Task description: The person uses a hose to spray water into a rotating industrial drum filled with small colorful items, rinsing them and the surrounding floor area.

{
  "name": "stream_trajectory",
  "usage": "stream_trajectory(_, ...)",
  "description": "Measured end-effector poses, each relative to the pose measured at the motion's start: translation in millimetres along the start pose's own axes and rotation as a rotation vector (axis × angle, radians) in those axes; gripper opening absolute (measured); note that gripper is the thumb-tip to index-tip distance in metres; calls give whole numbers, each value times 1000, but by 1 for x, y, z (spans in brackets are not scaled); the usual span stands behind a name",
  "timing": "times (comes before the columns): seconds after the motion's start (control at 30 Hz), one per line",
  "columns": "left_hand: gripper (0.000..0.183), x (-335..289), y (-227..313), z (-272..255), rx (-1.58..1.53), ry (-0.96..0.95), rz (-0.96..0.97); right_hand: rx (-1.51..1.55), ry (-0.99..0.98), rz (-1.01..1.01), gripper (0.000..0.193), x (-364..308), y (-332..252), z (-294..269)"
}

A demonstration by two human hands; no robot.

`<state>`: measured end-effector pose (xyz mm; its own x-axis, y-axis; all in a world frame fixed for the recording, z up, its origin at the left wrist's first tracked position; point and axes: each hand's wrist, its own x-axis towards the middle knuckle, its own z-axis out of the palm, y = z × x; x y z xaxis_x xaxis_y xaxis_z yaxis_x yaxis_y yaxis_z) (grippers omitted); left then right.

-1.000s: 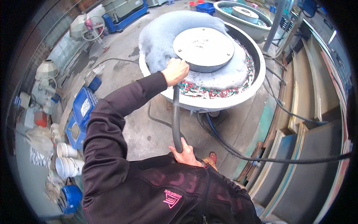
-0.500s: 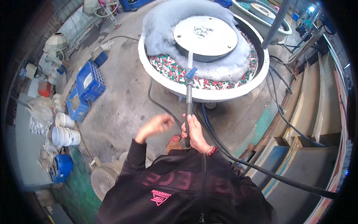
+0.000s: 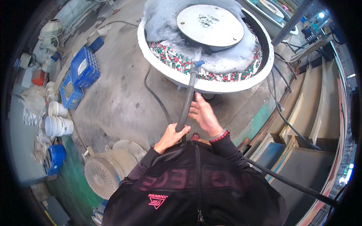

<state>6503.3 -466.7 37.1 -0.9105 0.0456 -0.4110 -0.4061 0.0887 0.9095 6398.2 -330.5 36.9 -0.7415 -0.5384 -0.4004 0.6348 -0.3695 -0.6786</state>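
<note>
hose (image 3: 186, 106): matt, rubbery | tub rim (image 3: 226, 87): rough | crate (image 3: 90, 73): plastic | jacket (image 3: 233, 196): cloth

1. I see the left hand (image 3: 172, 137), free half a second ago, now gripping the hose (image 3: 187, 105).
2. The right hand (image 3: 204, 115) has opened beside it, near the tub's (image 3: 215, 87) front edge.
3. Foam (image 3: 157, 25) has receded from the front-left edge.

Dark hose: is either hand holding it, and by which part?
The left hand holds the hose by its stretch near the jacket, away from the blue valve. The right hand is open beside the hose; whether it touches cannot be told.
</note>
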Motion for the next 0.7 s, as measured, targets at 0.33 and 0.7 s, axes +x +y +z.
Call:
stream_trajectory(0.33, 33, 12, 29, 7, 276, -520, 358, 457, 369, -189, 56, 60, -87, -106)
stream_trajectory(0.7, 22, 26, 46, 24, -64, -573, 101, 334, 277, -91, 24, 96, -128, -112)
